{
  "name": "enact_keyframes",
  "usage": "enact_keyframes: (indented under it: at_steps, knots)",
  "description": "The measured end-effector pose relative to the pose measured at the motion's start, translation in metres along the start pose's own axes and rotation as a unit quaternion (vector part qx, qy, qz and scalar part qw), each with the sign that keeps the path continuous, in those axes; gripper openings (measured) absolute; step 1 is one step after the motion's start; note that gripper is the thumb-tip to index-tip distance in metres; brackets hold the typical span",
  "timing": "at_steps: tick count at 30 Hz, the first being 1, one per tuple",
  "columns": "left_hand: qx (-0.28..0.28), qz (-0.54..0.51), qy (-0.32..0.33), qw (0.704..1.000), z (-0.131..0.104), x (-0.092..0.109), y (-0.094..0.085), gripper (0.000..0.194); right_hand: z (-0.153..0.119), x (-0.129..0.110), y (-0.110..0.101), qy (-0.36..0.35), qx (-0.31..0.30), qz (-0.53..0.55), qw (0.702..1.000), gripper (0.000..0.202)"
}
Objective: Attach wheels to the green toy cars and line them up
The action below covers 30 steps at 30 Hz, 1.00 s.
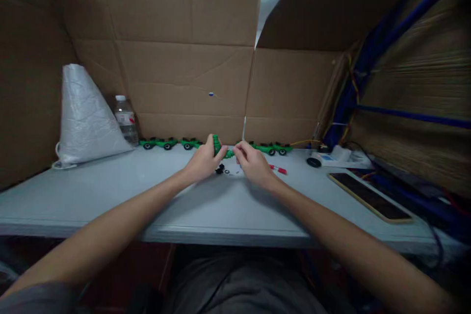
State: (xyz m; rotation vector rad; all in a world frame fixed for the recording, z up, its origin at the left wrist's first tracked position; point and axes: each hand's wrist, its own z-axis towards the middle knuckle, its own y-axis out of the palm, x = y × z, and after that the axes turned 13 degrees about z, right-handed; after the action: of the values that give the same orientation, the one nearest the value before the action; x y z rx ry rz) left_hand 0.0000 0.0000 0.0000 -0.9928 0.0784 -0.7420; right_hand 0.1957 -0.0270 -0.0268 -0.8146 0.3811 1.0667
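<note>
Forward — left hand (204,158) beside right hand (253,163)

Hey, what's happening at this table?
A person is working bare-handed. The left hand holds a green piece; the right hand is pinched close beside it, though what it grips is too small to tell. Small black parts lie below the hands, and green toy cars stand along the cardboard wall behind.
</note>
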Motion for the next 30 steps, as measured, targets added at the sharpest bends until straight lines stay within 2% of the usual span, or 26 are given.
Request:
enact_keyframes:
  at_steps: [11, 30]
  knots:
    - [-0.003, -0.039, 0.002, 0.999, 0.0016, 0.0002, 0.0009, 0.024, -0.0013, -0.0041, -0.0039, 0.005, 0.000, 0.003, 1.000, 0.024]
    - [0.006, -0.029, 0.002, 1.000, 0.0013, -0.0003, 0.0017, 0.024, -0.0021, -0.0047, -0.0046, 0.006, -0.001, 0.003, 1.000, 0.024]
